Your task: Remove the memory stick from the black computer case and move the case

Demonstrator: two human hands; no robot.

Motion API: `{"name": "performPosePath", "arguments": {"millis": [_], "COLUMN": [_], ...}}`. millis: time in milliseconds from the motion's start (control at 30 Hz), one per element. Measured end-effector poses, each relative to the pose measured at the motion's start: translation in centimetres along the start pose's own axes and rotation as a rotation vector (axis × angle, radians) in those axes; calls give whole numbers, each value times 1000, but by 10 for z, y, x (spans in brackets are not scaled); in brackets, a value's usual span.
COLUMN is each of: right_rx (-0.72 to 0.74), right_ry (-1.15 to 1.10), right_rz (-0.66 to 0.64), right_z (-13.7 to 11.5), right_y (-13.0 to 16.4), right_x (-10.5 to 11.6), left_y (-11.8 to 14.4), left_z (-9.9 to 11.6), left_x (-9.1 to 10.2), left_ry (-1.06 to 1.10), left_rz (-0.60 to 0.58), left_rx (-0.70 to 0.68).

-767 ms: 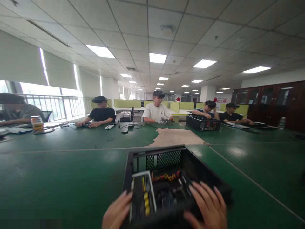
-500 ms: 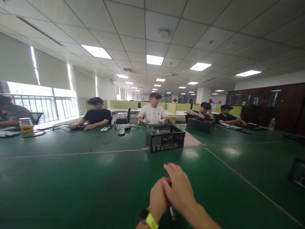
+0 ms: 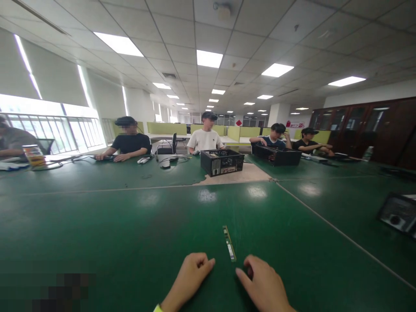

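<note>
A thin green memory stick point(image 3: 229, 243) lies flat on the green table point(image 3: 107, 234), just in front of my hands. My left hand point(image 3: 187, 278) rests on the table to the stick's left, fingers curled, holding nothing. My right hand point(image 3: 264, 287) rests to the stick's right, index finger stretched toward it, also holding nothing. Neither hand touches the stick. A black open computer case point(image 3: 222, 162) stands far across the table, beyond a worn bare patch point(image 3: 242, 175).
Several people sit along the far side of the table. A second black case point(image 3: 277, 156) stands in front of one of them. A black panel point(image 3: 398, 213) lies at the right edge. A drink can point(image 3: 33, 155), cables and a mouse lie at the far left.
The black case was under my hands, then stood far across the table. My hands were clasped on a small object; now they are apart and the memory stick lies on the table.
</note>
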State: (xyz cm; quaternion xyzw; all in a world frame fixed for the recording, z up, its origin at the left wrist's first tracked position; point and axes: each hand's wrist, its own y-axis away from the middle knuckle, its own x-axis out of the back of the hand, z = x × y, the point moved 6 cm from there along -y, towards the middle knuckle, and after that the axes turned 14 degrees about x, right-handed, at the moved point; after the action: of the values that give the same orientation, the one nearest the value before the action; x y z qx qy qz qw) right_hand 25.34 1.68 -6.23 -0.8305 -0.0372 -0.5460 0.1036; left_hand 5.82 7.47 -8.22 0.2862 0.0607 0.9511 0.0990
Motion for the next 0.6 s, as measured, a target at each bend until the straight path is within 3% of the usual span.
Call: {"name": "performPosePath", "arguments": {"millis": [67,133,267,400,533,600], "right_rx": [-71,-105,-145,-141,-20,13], "right_ry": [79,70,-82,-408,-962,-1270], "right_rz": [22,-39,-164,-222,28,153], "right_z": [-1,-6,-4,7,0,-3], "right_y": [-38,-70,-98,-86,-55,-34], "right_x": [4,0,-7,5,29,26], "left_y": [0,-1,-2,-5,-6,-6], "left_z": [-3,-5,-8,-10,-10,-9], "left_x": [-2,-2,-1,-1,-1,-1], "left_ry": [3,7,4,19,13,10], "left_rz": [5,10,19,20,9,9], "left_rx": [9,4,-20,-12,-15,-6]}}
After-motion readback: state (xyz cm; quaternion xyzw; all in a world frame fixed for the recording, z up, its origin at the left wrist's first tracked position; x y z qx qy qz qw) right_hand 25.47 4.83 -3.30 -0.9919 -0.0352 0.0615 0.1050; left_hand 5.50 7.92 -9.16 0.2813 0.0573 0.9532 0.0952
